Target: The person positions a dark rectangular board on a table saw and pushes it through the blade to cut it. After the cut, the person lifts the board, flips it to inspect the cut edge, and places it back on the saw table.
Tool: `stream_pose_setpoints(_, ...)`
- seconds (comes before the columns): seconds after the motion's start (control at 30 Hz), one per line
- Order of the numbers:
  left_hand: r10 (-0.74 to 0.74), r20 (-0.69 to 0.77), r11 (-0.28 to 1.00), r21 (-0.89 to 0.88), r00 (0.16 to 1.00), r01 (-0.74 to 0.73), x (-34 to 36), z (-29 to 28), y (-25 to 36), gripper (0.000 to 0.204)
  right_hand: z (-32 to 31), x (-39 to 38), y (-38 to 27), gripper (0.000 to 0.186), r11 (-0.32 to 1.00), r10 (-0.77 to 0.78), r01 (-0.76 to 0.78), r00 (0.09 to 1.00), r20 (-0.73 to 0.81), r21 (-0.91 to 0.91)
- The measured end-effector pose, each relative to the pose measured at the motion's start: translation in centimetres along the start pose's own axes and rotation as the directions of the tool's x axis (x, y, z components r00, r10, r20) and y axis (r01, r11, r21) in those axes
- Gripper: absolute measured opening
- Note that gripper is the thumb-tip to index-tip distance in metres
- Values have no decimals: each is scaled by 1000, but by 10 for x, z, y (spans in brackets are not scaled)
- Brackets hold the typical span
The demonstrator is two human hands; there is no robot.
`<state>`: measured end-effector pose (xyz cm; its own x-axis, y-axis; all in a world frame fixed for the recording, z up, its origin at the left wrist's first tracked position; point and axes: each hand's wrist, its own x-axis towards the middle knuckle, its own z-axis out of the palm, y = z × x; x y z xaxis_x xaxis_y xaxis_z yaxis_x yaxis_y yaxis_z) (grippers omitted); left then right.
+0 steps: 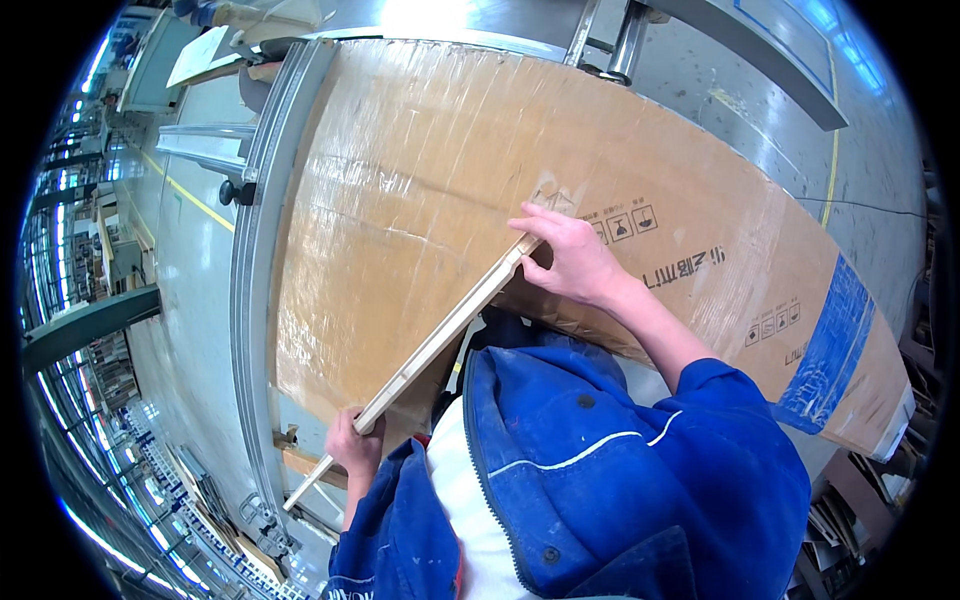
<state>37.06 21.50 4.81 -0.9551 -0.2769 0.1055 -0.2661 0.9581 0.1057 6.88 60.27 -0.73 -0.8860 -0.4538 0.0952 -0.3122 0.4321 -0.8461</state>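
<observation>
A long, narrow pale wooden strip [447,327] slants across the front of me, its far right end raised higher in the picture than its near left end. Around its upper end my right hand [568,252] is closed, thumb below and fingers over the edge. Lower down, my left hand [356,443] grips the same strip, and the thin end sticks out past that hand. Beneath the strip lies a large cardboard sheet [420,150] wrapped in clear film, with printed symbols near my right forearm. A band of blue tape [828,350] crosses its right part.
A grey metal rail [255,270] with a black knob [236,191] runs along the cardboard's left side. Metal legs [620,45] stand behind it. At the upper left a person's arm [262,72] shows beside a pale board [205,55]. Stacked boards [850,510] are at the lower right.
</observation>
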Motion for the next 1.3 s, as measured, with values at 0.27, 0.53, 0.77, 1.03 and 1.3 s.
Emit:
stream_pose_setpoints(0.27,2,6,1000,31,1000,-2,-1,0,1,28,-16,4,0,50,1000,-8,12,988,153,-23)
stream_pose_setpoints(0.53,-3,11,1000,12,1000,3,0,2,1,29,-16,4,-3,42,997,-9,21,988,155,-75)
stream_pose_setpoints(0.77,17,12,999,30,1000,-17,-1,0,-4,29,-14,7,-7,25,996,-41,55,983,180,-74)
stream_pose_setpoints(1.03,0,19,999,38,1000,-1,-3,4,-5,30,-5,9,1,12,942,-217,252,961,169,-221)
stream_pose_setpoints(1.3,-2,12,999,32,1000,1,-1,-2,1,30,-6,15,-5,9,919,-251,305,941,227,-250)
